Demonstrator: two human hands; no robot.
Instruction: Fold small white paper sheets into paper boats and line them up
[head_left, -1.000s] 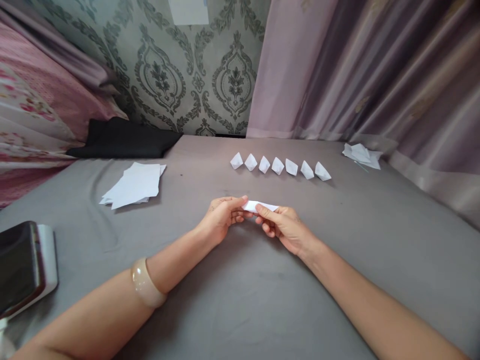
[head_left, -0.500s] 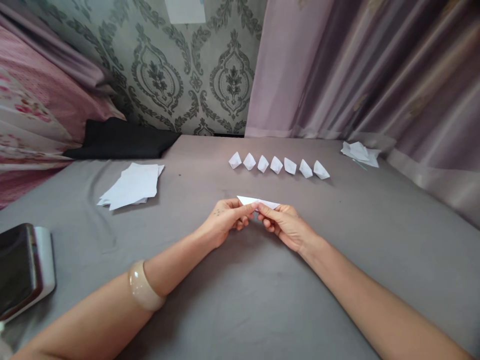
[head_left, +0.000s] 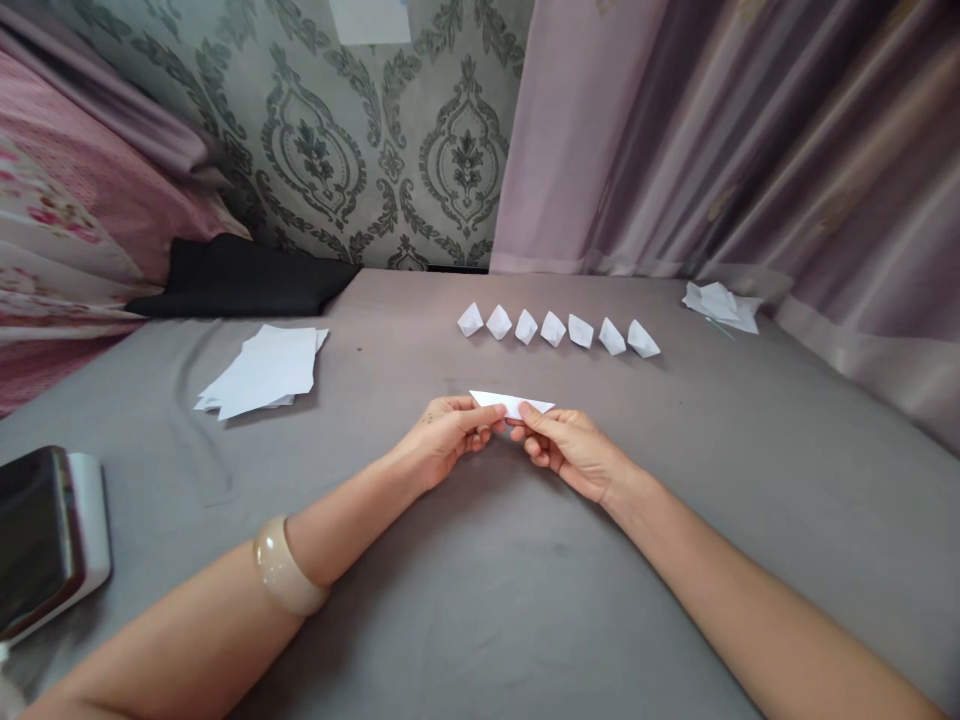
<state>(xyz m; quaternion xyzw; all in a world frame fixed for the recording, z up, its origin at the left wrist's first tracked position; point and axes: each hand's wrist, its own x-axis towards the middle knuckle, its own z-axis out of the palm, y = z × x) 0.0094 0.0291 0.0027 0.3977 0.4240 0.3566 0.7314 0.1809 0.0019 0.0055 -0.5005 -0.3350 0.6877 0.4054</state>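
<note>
A small folded white paper (head_left: 513,404), long and pointed at both ends, is held just above the grey cloth. My left hand (head_left: 453,430) pinches its left part, thumb on the near face and fingers curled beneath. On the right part, my right hand (head_left: 570,446) grips it the same way, with the thumbs a little apart. The paper's underside is hidden by the fingers. Beyond my hands, several small folded paper boats (head_left: 553,329) stand in a row.
A stack of white paper sheets (head_left: 266,370) lies on the left. At the far right is a pile of paper pieces (head_left: 721,306). A black cloth (head_left: 247,280) rests at the back left, and a dark-screened device (head_left: 37,545) sits at the left edge. Curtains (head_left: 720,140) hang behind.
My thumbs have moved apart along the folded paper, showing more of its middle. The paper has shifted slightly left. The row of paper boats has not moved.
</note>
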